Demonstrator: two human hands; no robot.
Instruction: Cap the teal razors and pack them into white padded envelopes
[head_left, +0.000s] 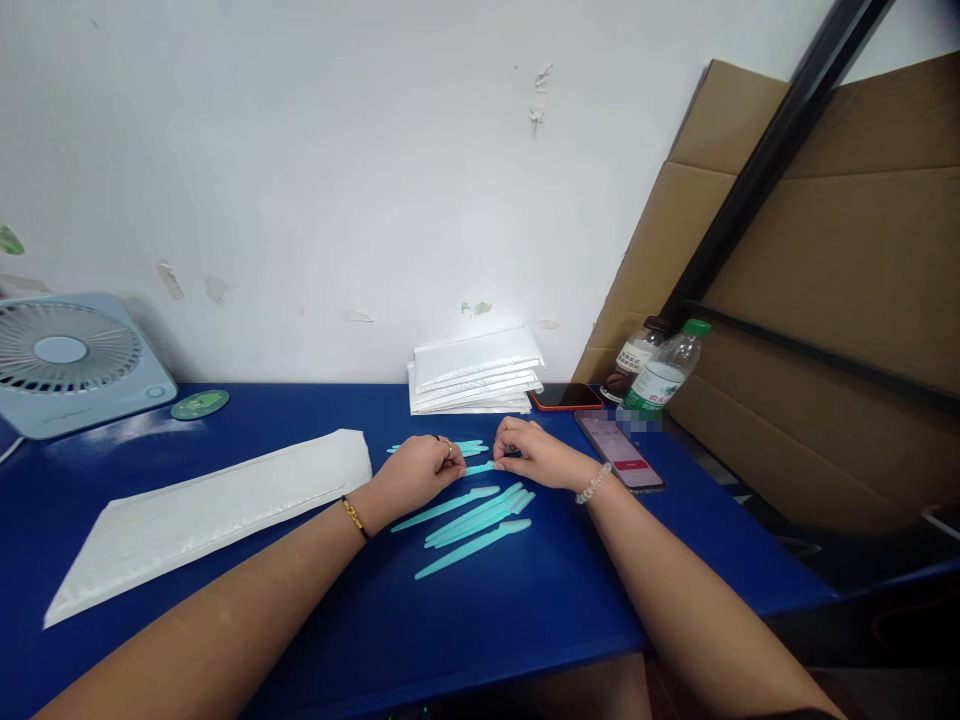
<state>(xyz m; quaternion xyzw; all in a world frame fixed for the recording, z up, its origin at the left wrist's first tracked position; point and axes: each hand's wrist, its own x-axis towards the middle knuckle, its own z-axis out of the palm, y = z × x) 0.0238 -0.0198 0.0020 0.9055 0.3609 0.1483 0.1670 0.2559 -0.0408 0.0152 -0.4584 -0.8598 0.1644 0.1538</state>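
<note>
A slim teal eyebrow razor (480, 468) spans the gap between my two hands, just above or on the blue table. My left hand (418, 476) is closed in a pinch on its left part, with a ring on one finger. At the razor's other end, the thumb and fingers of my right hand (541, 455) are pinched together. Several more razors (470, 443) lie behind, partly hidden by my left hand. Nearer to me, a single razor (445, 507), an overlapping group (480, 517) and another single razor (472, 548) lie slantwise on the table.
A long white padded envelope (210, 515) lies left of my hands; white padded envelopes (476, 370) are stacked against the wall. Two phones, one dark (566, 397) and one lit (621, 450), and two bottles (664, 370) sit right. A fan (75, 360) stands far left.
</note>
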